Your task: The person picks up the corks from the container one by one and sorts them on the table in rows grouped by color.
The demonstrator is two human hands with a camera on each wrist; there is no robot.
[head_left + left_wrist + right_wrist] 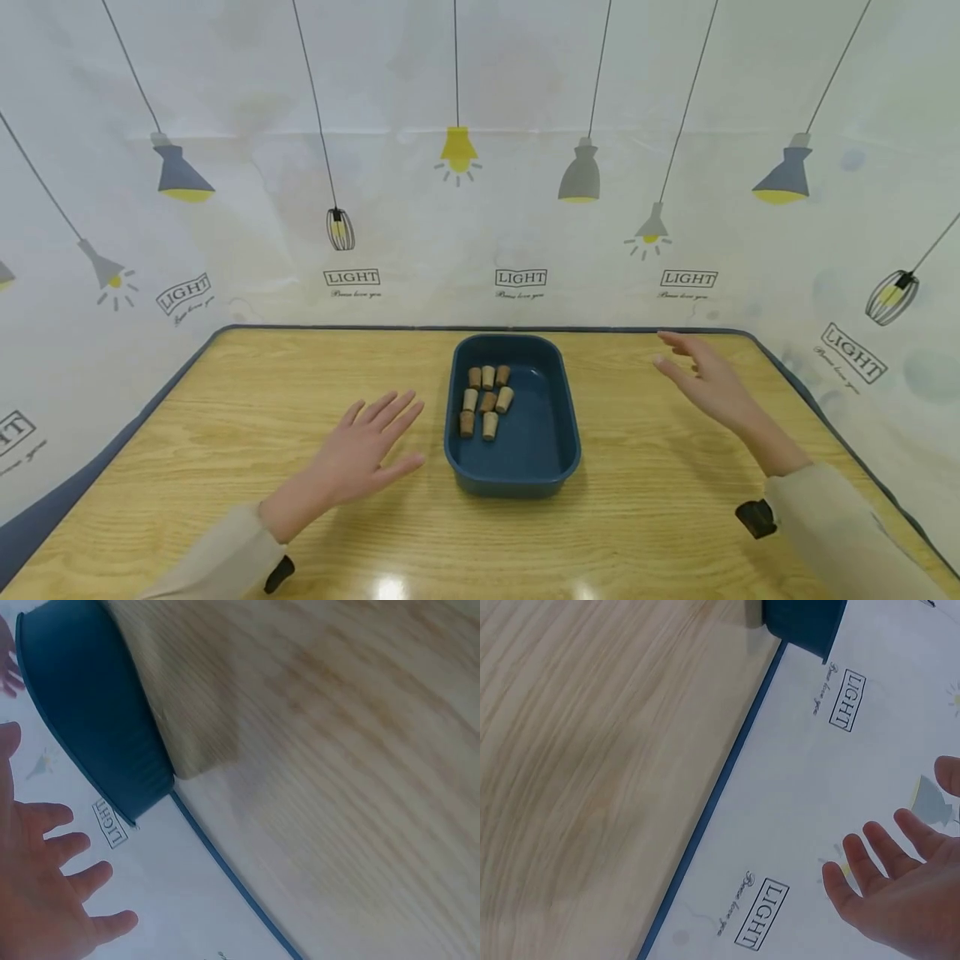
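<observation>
I see the head view look forward and down from the near side of the blue tray (pixel 540 421); tilted wrist views face the printed backdrop (pixel 510 217) beyond, left one nearer the tray, both catching its outer wall (pixel 94 720).

Lt. wood-grain desk (pixel 645 508) carries a dk. blue rect. tray (pixel 538 442) w/ rounded corners, sitting flat abt. mid-width, nr the far edge.

Blue tray (pixel 538 433); tan and brown corks (pixel 488 402); yellow wood-grained table (pixel 315 371).
</observation>
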